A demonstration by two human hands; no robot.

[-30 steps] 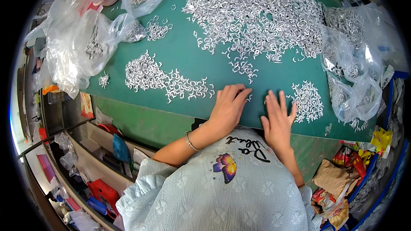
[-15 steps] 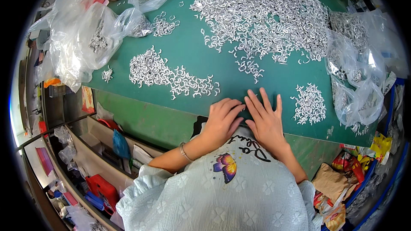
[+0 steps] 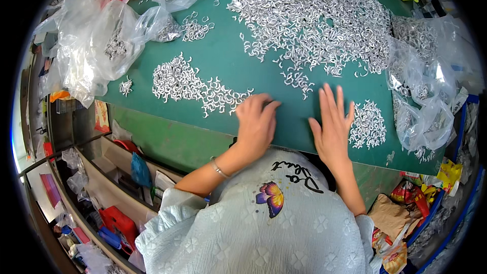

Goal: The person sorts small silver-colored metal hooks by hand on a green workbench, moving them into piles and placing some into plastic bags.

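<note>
Down at the lower middle of the frame I've got both hands on the green mat [image 3: 284,116]. Left hand [image 3: 256,124] is curled with fingers bunched near the tail of the small clip pile [image 3: 190,83]; can't tell if it's pinching anything. Right hand [image 3: 332,127] lies flat, fingers spread wide, holding nothing, just beside the little pile [image 3: 368,124] at right. Looks like I'm mid-sorting. Big heap [image 3: 314,15] sits up top, bags [image 3: 96,45] upper left. Next move probably needs careful raking of loose clips.
</note>
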